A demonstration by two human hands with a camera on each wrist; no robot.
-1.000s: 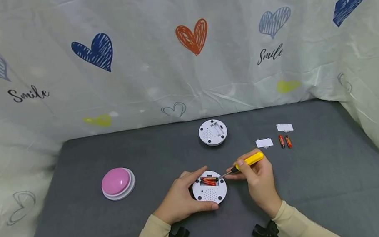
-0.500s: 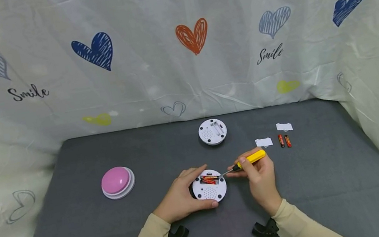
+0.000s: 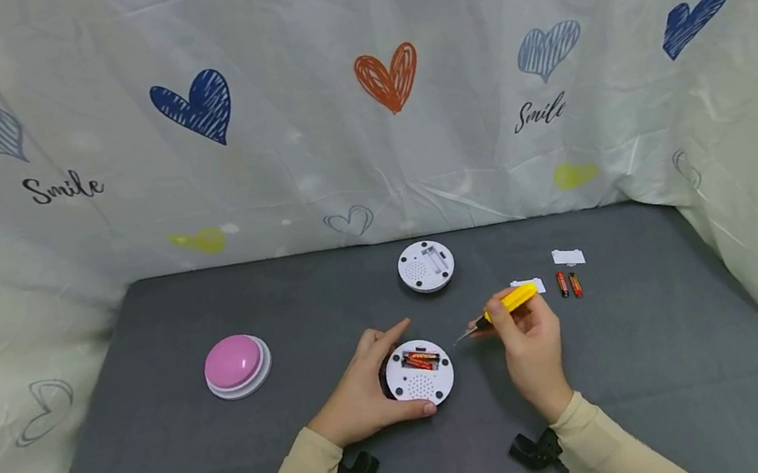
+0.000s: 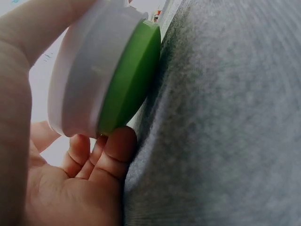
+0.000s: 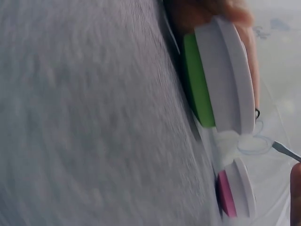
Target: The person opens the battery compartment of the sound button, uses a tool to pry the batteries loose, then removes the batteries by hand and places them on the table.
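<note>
In the head view, my left hand (image 3: 363, 387) holds a round white push-button device (image 3: 423, 388) between thumb and fingers, underside up. Its green dome (image 4: 129, 80) faces the grey cloth. Two red batteries (image 3: 419, 359) sit in its uncovered compartment, lying unevenly. A yellow-handled screwdriver (image 3: 517, 297) is pinched in my right hand (image 3: 536, 352). The tip of its metal shaft (image 5: 284, 150) points toward the device but stands apart from it, to its right. Part of the left fingers is hidden behind the device.
Behind lies another upturned white device (image 3: 426, 266), its battery compartment uncovered. A pink-domed button (image 3: 234, 362) stands upright at left. At right are white covers (image 3: 569, 257) and two loose red batteries (image 3: 575, 285). A printed curtain (image 3: 401, 148) hangs behind the table.
The screwdriver tip has left the edge of the battery compartment. My right hand has moved right with it, away from the device. My left hand keeps its hold.
</note>
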